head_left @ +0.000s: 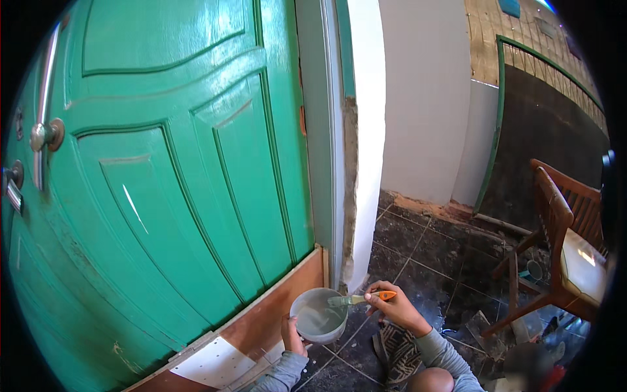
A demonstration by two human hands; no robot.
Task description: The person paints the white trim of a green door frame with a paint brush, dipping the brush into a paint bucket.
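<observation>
Knee [434, 381], paintbrush [357, 299] crosswise — bristles [337, 302] leftward, over bowl [313, 321]

Orange-ended brush [357, 299] over whitish round bowl [312, 318]

To the left of the bowl [318, 338], the left hand [293, 336] holds its side. A brush [356, 300] reaches across the bowl's right rim, bristles over its opening, handle in the right hand [397, 311], just right of the bowl. Left of and behind the bowl stands a door [189, 196]; right of it, a cloth [397, 353] on the floor [418, 277]; well right, a chair [580, 266].
</observation>
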